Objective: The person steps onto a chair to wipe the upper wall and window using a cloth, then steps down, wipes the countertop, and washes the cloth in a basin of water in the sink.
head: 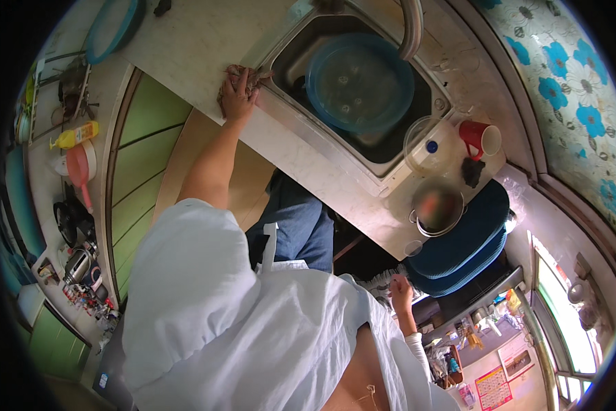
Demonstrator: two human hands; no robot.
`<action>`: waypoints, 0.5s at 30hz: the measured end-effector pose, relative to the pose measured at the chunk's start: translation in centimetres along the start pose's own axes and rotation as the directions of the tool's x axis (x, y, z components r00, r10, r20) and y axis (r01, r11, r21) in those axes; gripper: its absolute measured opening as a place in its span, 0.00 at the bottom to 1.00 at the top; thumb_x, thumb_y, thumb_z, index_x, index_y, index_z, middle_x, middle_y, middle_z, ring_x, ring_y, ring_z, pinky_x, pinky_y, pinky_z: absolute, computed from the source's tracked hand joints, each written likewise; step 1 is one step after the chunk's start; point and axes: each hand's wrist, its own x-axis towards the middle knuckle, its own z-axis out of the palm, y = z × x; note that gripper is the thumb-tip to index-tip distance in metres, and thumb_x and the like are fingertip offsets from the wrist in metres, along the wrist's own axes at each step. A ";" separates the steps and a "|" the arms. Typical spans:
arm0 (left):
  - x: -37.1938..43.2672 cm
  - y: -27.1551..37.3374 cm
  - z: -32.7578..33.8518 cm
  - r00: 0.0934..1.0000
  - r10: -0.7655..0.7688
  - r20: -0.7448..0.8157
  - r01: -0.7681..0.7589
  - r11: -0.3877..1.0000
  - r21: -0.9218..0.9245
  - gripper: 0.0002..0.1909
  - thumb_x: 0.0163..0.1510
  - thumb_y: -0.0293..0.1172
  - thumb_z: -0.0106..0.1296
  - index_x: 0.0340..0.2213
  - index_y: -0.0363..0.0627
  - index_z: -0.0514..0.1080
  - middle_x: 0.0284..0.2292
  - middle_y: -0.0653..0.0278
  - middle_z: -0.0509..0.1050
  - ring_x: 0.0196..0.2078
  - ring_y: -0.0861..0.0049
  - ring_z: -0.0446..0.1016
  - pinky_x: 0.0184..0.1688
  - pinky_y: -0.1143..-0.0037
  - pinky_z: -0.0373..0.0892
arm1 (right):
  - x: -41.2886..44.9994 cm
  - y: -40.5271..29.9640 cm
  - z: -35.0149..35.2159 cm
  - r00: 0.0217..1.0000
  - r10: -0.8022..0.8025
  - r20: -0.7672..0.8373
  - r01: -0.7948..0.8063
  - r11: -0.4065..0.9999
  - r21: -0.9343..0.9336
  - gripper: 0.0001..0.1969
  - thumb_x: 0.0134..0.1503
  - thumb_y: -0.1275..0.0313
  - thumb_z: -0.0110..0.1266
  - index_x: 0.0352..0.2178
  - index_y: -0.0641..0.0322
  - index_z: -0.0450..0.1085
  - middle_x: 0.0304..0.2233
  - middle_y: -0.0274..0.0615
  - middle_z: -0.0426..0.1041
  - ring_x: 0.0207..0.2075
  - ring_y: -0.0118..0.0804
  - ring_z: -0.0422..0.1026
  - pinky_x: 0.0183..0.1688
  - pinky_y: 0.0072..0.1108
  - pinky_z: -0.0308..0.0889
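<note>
My left hand (pixel 240 97) presses down on a crumpled brownish cloth (pixel 232 73) on the pale countertop (pixel 184 67), with fingers spread over it. The cloth lies against the left rim of a stainless steel sink (pixel 292 36). Inside the sink sits a round blue plastic basin (pixel 315 105) holding cloudy water. My right hand (pixel 401 294) hangs low beside my body, its fingers curled. It is close to a fringed fabric (pixel 382 287) and a dark blue ribbed object (pixel 457 241); whether it holds anything is unclear.
A curved faucet (pixel 412 31) reaches over the sink. Right of it stand a red mug (pixel 475 138), a clear plastic lid (pixel 415 146), a dark scrubber (pixel 472 172), a metal pot (pixel 438 205) and a small clear cup (pixel 413 248). Green cabinet doors (pixel 146 128) are at left.
</note>
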 end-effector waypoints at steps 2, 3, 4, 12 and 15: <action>0.2 -0.6 -0.1 0.999 0.015 0.048 -0.013 0.999 -0.037 0.35 0.41 0.39 0.57 0.52 0.62 0.57 0.49 0.42 0.54 0.51 0.45 0.55 0.50 0.56 0.56 | 0.2 2.7 2.3 0.987 0.131 0.090 -0.131 0.991 -0.004 0.08 0.51 0.75 0.46 0.35 0.65 0.67 0.17 0.36 0.67 0.16 0.24 0.66 0.17 0.17 0.63; 0.3 -0.6 0.1 0.998 0.061 0.020 -0.060 0.998 -0.030 0.35 0.42 0.38 0.57 0.52 0.62 0.57 0.49 0.43 0.54 0.51 0.46 0.54 0.50 0.56 0.56 | 0.4 4.5 3.7 0.974 0.181 0.139 -0.190 0.980 0.051 0.08 0.51 0.75 0.46 0.34 0.65 0.67 0.18 0.36 0.67 0.16 0.24 0.67 0.17 0.17 0.62; 0.4 -0.6 0.2 0.994 0.106 -0.009 -0.106 0.994 -0.020 0.35 0.42 0.38 0.56 0.52 0.62 0.56 0.49 0.43 0.55 0.52 0.47 0.54 0.50 0.56 0.55 | 0.7 5.3 5.0 0.971 0.184 0.149 -0.195 0.979 0.064 0.08 0.51 0.75 0.46 0.34 0.65 0.67 0.18 0.36 0.67 0.16 0.24 0.67 0.17 0.17 0.62; 0.7 -0.4 -2.1 0.966 0.239 0.097 -0.246 0.967 0.064 0.32 0.44 0.42 0.52 0.52 0.62 0.57 0.51 0.46 0.54 0.53 0.52 0.54 0.51 0.58 0.53 | 5.3 10.2 17.0 0.968 0.237 0.083 -0.241 0.970 0.037 0.20 0.47 0.69 0.51 0.42 0.68 0.65 0.30 0.48 0.73 0.33 0.38 0.73 0.36 0.23 0.68; 0.7 -1.4 -2.6 0.944 0.315 0.096 -0.325 0.937 0.130 0.31 0.46 0.44 0.50 0.52 0.61 0.57 0.52 0.47 0.54 0.54 0.54 0.53 0.52 0.60 0.51 | 7.2 11.2 21.8 0.956 0.292 -0.014 -0.292 0.955 -0.054 0.31 0.45 0.67 0.55 0.49 0.72 0.56 0.43 0.57 0.67 0.47 0.44 0.67 0.47 0.25 0.62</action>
